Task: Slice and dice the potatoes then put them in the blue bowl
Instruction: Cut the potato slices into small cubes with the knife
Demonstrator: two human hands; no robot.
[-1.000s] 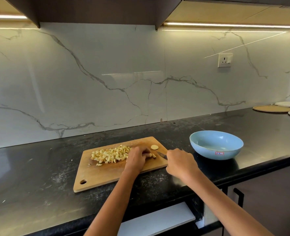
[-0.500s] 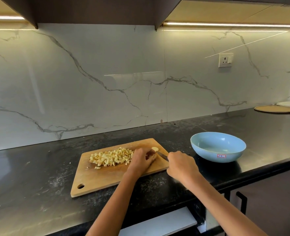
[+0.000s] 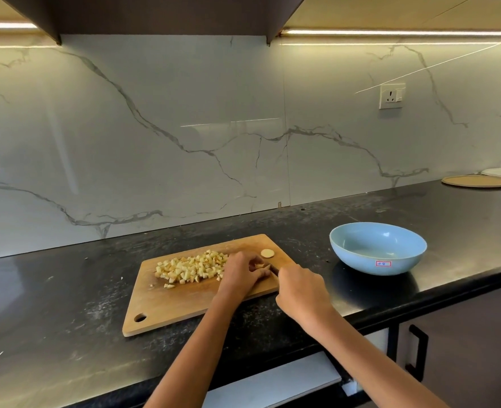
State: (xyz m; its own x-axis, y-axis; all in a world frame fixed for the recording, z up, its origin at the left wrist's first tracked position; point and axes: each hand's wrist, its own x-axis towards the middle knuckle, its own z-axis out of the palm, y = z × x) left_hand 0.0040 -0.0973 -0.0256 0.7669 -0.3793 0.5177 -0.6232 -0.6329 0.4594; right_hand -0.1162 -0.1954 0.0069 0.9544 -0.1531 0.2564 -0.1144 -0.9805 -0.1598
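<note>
Wooden board: cubed potato heap; left hand pinches potato piece, right hand grips knife.

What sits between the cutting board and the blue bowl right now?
In the head view, only bare black countertop lies between the cutting board and the blue bowl; the right hand hangs over the board's near corner.

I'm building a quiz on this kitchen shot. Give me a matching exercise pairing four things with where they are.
Things:
1. diced potato pile
2. round potato slice
3. blue bowl
4. plates

Places:
A. countertop, right of the cutting board
B. far right end of the countertop
C. middle of the cutting board
D. board's far right corner, lying alone

Pairs: 1-C, 2-D, 3-A, 4-B
</note>
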